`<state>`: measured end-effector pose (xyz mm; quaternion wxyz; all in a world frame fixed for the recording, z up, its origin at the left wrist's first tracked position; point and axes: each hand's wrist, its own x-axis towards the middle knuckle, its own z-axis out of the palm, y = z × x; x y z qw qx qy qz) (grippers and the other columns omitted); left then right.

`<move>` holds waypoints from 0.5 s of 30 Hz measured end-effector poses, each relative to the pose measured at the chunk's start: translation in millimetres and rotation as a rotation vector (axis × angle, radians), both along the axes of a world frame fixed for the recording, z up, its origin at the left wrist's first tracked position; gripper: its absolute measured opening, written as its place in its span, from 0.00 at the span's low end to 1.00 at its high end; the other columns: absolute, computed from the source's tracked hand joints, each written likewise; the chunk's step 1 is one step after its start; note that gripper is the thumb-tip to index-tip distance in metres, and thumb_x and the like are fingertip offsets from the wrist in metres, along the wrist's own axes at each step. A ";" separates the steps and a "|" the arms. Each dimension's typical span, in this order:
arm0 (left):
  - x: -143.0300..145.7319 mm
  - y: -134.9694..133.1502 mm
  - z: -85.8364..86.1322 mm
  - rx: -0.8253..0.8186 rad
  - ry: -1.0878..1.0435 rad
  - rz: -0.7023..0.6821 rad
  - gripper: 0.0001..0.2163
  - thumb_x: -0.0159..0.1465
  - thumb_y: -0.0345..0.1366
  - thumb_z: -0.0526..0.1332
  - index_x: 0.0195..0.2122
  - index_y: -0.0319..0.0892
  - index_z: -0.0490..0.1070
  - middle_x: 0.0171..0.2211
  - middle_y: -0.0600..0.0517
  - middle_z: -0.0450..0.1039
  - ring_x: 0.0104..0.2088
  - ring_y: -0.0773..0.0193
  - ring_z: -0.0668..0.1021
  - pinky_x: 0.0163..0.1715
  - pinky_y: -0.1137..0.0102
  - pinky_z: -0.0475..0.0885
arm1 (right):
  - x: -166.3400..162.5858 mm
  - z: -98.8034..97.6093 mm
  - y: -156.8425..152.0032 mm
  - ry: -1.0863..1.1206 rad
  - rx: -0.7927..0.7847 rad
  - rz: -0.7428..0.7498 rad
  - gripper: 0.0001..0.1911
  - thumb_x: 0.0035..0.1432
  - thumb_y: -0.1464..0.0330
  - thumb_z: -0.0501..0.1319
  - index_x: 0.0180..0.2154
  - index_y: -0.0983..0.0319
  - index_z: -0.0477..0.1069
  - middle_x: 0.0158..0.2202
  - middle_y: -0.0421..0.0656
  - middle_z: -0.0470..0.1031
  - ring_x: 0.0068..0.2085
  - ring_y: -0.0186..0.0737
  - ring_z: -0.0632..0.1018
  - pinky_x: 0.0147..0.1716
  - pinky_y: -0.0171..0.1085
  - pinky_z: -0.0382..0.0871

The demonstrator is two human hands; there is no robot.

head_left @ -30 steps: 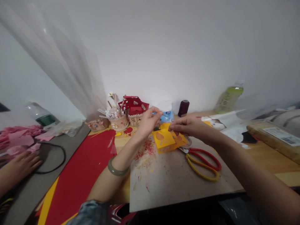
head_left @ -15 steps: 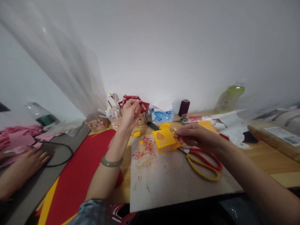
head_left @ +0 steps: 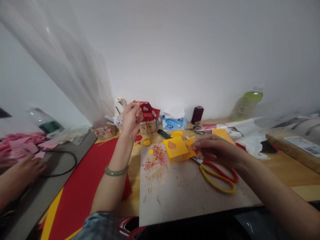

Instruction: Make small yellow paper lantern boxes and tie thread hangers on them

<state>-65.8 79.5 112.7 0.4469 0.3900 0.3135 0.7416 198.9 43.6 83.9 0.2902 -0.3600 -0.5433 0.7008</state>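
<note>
My left hand (head_left: 132, 120) is raised in front of a red paper piece with cut-out shapes (head_left: 151, 112). Its fingers are closed in a pinch, and what they hold is too thin or hidden to make out. Just right of a small yellow paper box (head_left: 175, 149) with an orange oval on its face, my right hand (head_left: 216, 150) hovers with thumb and fingertips together; I cannot make out what is in them. Beneath this hand lie large scissors (head_left: 220, 180) with one red and one yellow loop. The box rests on a grey board (head_left: 180, 200) strewn with red and yellow scraps.
Behind stand a decorated pot (head_left: 148, 127), a tissue pack (head_left: 174, 122), a dark thread spool (head_left: 197, 115), small scissors (head_left: 199, 130) and a green drink bottle (head_left: 247, 105). Red paper (head_left: 85, 186) lies on the left. Another person's hand (head_left: 27, 170) is beside pink paper (head_left: 23, 145).
My left hand has moved a little left and up, uncovering more of the pot. My right hand has shifted slightly right, away from the yellow box. The other person's hand moved left.
</note>
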 end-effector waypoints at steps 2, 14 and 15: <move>-1.1 -0.3 0.7 0.001 -0.008 0.006 0.11 0.64 0.26 0.56 0.24 0.39 0.62 0.09 0.63 0.52 0.09 0.79 0.50 0.09 0.83 0.45 | 1.0 0.0 -0.3 0.002 -0.003 -0.005 0.07 0.40 0.67 0.68 0.20 0.65 0.76 0.15 0.41 0.72 0.13 0.20 0.59 0.12 0.27 0.42; -4.5 1.9 -0.2 -0.027 -0.025 0.026 0.12 0.63 0.27 0.57 0.23 0.40 0.58 0.09 0.64 0.52 0.09 0.79 0.51 0.10 0.82 0.44 | 6.0 -2.9 -0.4 -0.005 -0.016 0.002 0.08 0.39 0.66 0.68 0.21 0.66 0.77 0.15 0.42 0.72 0.13 0.21 0.59 0.12 0.27 0.42; -5.1 2.2 -0.5 -0.027 -0.024 0.026 0.12 0.63 0.27 0.58 0.23 0.41 0.58 0.09 0.64 0.52 0.09 0.79 0.51 0.09 0.82 0.44 | 6.1 -2.9 -0.3 -0.005 -0.015 0.004 0.08 0.39 0.66 0.68 0.20 0.66 0.77 0.15 0.42 0.72 0.13 0.21 0.59 0.12 0.28 0.42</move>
